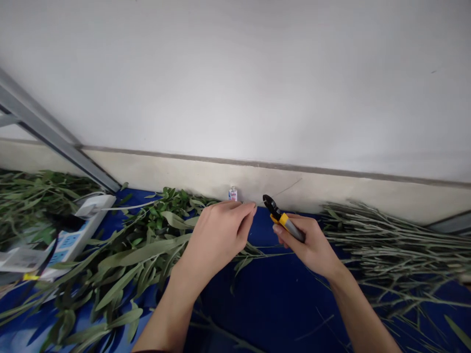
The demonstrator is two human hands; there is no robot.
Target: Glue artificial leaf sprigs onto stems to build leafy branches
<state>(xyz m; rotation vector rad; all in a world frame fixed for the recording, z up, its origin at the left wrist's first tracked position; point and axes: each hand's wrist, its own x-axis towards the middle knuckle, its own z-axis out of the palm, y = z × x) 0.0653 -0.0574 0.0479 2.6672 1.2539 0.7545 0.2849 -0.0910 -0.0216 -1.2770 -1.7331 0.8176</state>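
Observation:
My left hand (222, 228) is closed in a pinch, with thumb and forefinger pressed together. From its fingertips a thin wire-like strand (289, 188) appears to run up to the right, across the pale wall base. Wrapped in my right hand (311, 245) is a pair of cutting pliers (281, 219) with black jaws and yellow-and-grey handles. The jaws point up and left, a short way from the left fingertips and close beneath the strand. Whether they touch it I cannot tell. Leafy green stems (147, 255) lie under and left of my left hand.
Bundled thin, mostly bare stems (390, 250) lie at the right on the blue surface (268, 299). A white power strip (73, 235) with a plugged cable stands at the left, near a metal frame post (66, 137). Behind, a small printed packet (233, 193) rests by the white wall (235, 88).

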